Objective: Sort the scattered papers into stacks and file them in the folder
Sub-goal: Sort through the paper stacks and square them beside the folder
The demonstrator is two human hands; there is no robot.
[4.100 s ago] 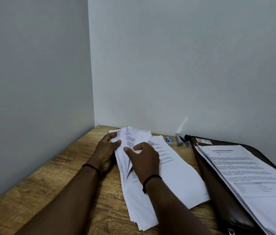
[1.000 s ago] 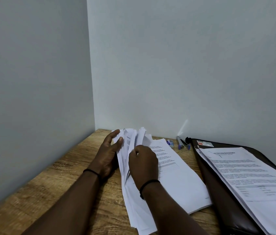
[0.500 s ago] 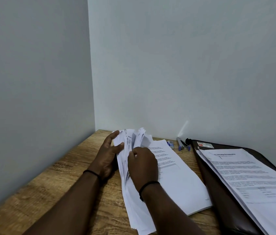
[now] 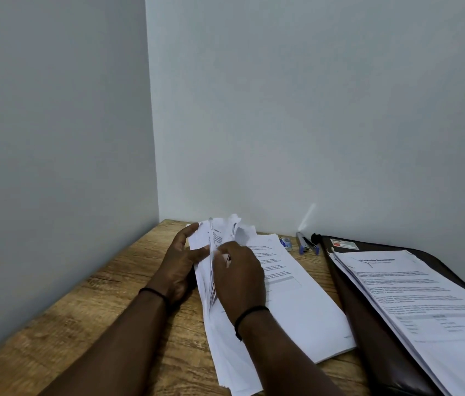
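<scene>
The sorting looks partly done. On the wooden bench (image 4: 128, 284) a loose sheaf (image 4: 227, 338) of papers stands half on edge between the hands, its far ends fanned and curling, its near end spilling flat toward the near edge of the bench. Just right of it, and partly under it, a squared stack (image 4: 305, 304) lies flat with printed text facing up. Further right the dark folder (image 4: 368, 332) lies open, reaching from the far wall toward the near right.

The left hand (image 4: 180, 267) props the sheaf from the left, fingers fairly straight along the outer sheet and thumb pressing toward the papers. The right hand (image 4: 240, 275) has its fingers curled into the sheaf from the right; they appear to pinch or part a few leaves, though the fingertips are hidden by the paper.

The only container is the folder. A thick pile (image 4: 425, 298) of printed pages rests on its open face, overhanging on the near right; whether these are clipped in cannot be told.

Left to do, as a judgement: finish leafing through the sheaf, square it, and move it and the flat stack into the folder.

Two pens (image 4: 307, 244) and a small blue-and-white item (image 4: 285, 242) lie by the far wall.
</scene>
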